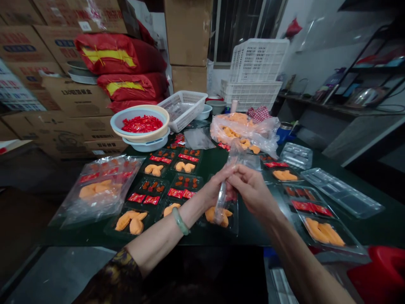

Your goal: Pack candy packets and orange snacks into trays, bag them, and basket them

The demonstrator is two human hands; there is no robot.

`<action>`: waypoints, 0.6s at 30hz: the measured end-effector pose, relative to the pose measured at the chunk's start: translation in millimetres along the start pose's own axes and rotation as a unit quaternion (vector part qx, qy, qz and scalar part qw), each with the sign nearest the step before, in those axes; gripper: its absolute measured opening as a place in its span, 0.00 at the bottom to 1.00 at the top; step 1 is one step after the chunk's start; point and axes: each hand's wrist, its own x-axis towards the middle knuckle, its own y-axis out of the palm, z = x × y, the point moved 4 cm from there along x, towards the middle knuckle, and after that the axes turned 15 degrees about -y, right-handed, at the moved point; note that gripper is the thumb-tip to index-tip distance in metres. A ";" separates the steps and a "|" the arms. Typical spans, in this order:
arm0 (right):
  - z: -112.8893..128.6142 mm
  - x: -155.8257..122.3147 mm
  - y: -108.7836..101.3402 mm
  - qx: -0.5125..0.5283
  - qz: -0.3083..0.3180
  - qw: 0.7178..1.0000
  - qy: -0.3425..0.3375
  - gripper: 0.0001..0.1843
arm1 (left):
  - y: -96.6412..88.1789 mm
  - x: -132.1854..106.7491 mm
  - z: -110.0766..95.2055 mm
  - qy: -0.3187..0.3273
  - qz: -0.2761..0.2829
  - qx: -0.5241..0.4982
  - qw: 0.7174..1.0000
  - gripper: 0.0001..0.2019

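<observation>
The clear plastic (220,202) is between the fingers of the left hand (215,181) and right hand (248,181), which pinch it tight. It hangs over a filled tray (234,219) at the near side of the dark green table (253,234). White baskets (255,63) stand far back; red sacks (142,55) and brown boxes (79,97) pile up far left.

Trays (152,221) lie on the desk (253,230), left and right. Behind the left trays, packets (142,124) sit in stacked basins (145,146). Crates (259,63) stand at the right rear.

Dark window (236,29); pale wall (319,52); dark green table (255,228)
</observation>
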 end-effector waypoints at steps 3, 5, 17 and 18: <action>9.8 1.7 0.0 0.006 -0.026 0.999 -0.030 0.07 | 5.6 -0.1 -9.4 -0.005 0.017 0.021 1.000 0.19; 16.1 1.2 -3.4 0.032 -0.050 0.997 -0.042 0.07 | 6.8 -1.8 -16.2 -0.017 0.030 0.021 0.999 0.17; 50.9 -72.8 -114.7 0.057 -0.258 0.962 -0.069 0.12 | -25.2 -38.6 -41.3 -0.032 -0.093 0.017 0.995 0.32; 48.1 -80.7 -122.0 0.057 -0.262 0.961 -0.061 0.12 | -24.5 -41.2 -40.9 -0.035 -0.090 0.025 0.995 0.33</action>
